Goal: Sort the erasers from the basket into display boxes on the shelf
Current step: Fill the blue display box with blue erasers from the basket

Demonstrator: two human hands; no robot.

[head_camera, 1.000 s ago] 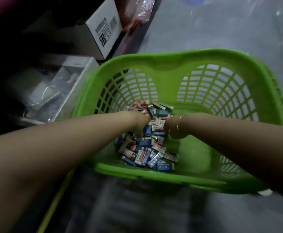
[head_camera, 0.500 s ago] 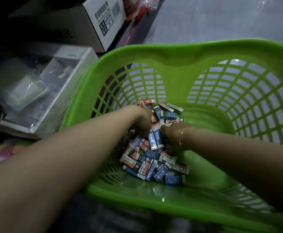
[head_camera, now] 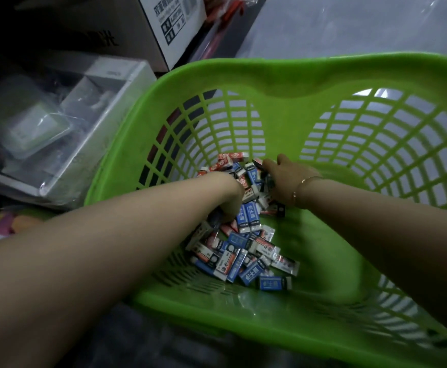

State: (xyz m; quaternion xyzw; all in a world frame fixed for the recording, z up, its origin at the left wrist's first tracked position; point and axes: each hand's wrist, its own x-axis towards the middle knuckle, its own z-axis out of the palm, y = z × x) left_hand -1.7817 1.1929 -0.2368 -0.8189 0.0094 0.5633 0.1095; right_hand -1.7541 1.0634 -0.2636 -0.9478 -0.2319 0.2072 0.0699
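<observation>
Both hands pushed deeper into the erasers [head_camera: 246,251] in the green basket [head_camera: 270,75] — left hand [head_camera: 227,197] curled under, grip unclear, right hand [head_camera: 286,179] spread loose on top — gathering, nothing lifted yet.

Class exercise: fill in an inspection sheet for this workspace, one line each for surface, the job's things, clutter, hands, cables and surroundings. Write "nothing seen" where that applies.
Surface: grey floor; the green basket stands on it.
Job's things: pile of wrapped erasers, blue and red sleeves, on the basket's bottom. Display boxes and shelf: nothing seen.
Clutter: clear plastic packs and a grey box left of the basket.
Hands: left hand and right hand both down in the eraser pile; fingers buried, so grip cannot be told. Thin bracelet on the right wrist.
Cables: nothing seen.
Surroundings: white printed carton behind the basket; area at left is dark.
</observation>
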